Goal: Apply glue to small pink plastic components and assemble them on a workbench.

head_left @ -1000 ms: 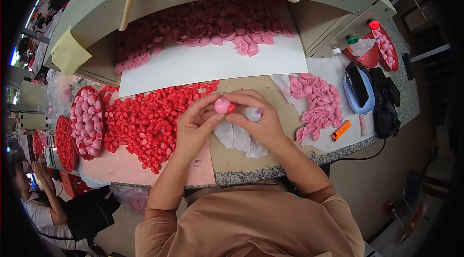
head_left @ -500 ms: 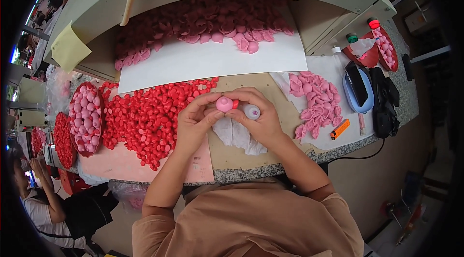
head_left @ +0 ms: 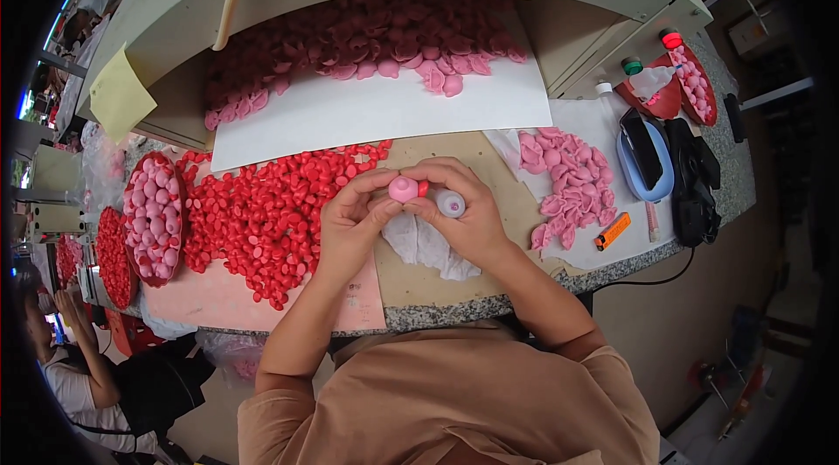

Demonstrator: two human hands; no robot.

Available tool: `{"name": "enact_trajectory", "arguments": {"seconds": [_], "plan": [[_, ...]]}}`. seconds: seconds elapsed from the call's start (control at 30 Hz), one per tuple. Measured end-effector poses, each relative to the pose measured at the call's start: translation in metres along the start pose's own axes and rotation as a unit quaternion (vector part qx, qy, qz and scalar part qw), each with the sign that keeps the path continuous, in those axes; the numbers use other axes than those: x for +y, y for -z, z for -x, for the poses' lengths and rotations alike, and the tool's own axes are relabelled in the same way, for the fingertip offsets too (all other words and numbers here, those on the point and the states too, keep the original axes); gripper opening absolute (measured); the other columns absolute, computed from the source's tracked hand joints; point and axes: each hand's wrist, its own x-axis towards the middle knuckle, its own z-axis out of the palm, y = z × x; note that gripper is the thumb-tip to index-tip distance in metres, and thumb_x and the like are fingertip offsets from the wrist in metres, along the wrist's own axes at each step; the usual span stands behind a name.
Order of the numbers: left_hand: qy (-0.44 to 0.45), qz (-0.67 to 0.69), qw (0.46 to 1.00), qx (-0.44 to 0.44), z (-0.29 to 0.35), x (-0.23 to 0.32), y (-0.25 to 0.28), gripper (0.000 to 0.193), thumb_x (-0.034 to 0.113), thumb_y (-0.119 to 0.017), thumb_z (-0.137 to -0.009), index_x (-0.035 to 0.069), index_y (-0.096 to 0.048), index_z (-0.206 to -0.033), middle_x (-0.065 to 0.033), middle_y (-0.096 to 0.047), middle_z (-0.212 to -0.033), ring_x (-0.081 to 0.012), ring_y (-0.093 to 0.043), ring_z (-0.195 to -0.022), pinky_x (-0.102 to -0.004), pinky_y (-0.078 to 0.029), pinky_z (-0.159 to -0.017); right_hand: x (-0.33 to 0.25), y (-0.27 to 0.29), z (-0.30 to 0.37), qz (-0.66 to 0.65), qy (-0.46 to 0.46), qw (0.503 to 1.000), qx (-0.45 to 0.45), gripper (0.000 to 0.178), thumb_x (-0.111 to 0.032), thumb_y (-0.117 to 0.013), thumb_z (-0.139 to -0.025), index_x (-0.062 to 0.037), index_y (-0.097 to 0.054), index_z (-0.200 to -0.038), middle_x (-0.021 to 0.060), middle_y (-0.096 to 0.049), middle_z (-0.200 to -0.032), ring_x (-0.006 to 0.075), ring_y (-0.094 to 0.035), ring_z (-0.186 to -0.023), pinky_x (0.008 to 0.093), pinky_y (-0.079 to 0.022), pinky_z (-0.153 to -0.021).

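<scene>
Above the bench's near middle, my two hands meet around a round pink plastic piece point(head_left: 403, 189) with a small nub on top. My left hand point(head_left: 351, 218) is closed, its thumb and fingers pinching the pink piece from the left. A small red part point(head_left: 423, 189) sits against the piece's right side, at the fingertips of my right hand point(head_left: 476, 225). Tucked in that same closed hand is a small translucent bottle point(head_left: 451, 204), its tip facing up. Below the hands lies a crumpled white cloth point(head_left: 428, 246).
Many loose red parts point(head_left: 262, 220) spread to the left, beside a red tray point(head_left: 181, 225) of pink balls. Pink shell pieces point(head_left: 572, 185) lie at right, near an orange box cutter point(head_left: 613, 232) and a blue tray point(head_left: 667, 175). White paper point(head_left: 376, 111) lines the shelf opening.
The whole view has shifted slightly. Both hands keep almost the same grip on the pink piece, the red part and the bottle.
</scene>
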Motion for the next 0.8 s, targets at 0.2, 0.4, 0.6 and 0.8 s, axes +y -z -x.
{"name": "enact_trajectory", "arguments": {"seconds": [0.2,0.4,0.6,0.8], "plan": [[-0.021,-0.007,1.0,0.001,0.0015,-0.0022,-0.0005,0.03,-0.004,-0.058,-0.084,-0.001,-0.053,-0.114,-0.0108,-0.055,-0.117,-0.018,-0.055,-0.107,-0.0313,-0.045,-0.092,-0.001,-0.0007,0.0007,0.006,0.011,1.0,0.005,0.03,-0.009,-0.07,-0.076,-0.0039,-0.062,-0.105,0.01,-0.058,-0.103,0.0218,-0.055,-0.098,0.0316,-0.044,-0.085],[-0.029,-0.014,0.999,-0.002,0.0019,-0.0055,0.0018,0.029,-0.004,-0.058,-0.084,-0.001,-0.054,-0.113,-0.0108,-0.054,-0.117,-0.0179,-0.054,-0.107,-0.0316,-0.045,-0.093,-0.0007,-0.0017,0.001,0.015,0.017,1.0,0.01,0.03,-0.009,-0.071,-0.076,-0.0037,-0.062,-0.104,0.0099,-0.059,-0.102,0.0218,-0.056,-0.097,0.0317,-0.044,-0.085],[-0.039,-0.015,0.999,0.004,0.0033,-0.0073,0.0025,0.031,-0.005,-0.06,-0.083,0.0,-0.055,-0.113,-0.0103,-0.053,-0.118,-0.0181,-0.053,-0.109,-0.0313,-0.045,-0.093,-0.0017,-0.0022,0.0018,0.011,0.021,1.0,0.014,0.029,-0.009,-0.071,-0.076,-0.0038,-0.062,-0.103,0.0096,-0.059,-0.102,0.0217,-0.056,-0.097,0.032,-0.044,-0.085],[-0.037,-0.017,0.999,0.006,0.0038,-0.0081,0.0033,0.031,-0.005,-0.06,-0.083,0.0,-0.055,-0.112,-0.0097,-0.052,-0.118,-0.0175,-0.053,-0.109,-0.0308,-0.045,-0.093,-0.0011,-0.0018,0.0017,0.01,0.025,1.0,0.012,0.03,-0.01,-0.071,-0.076,-0.0041,-0.062,-0.104,0.0094,-0.059,-0.102,0.0217,-0.056,-0.097,0.0322,-0.043,-0.086]]}}
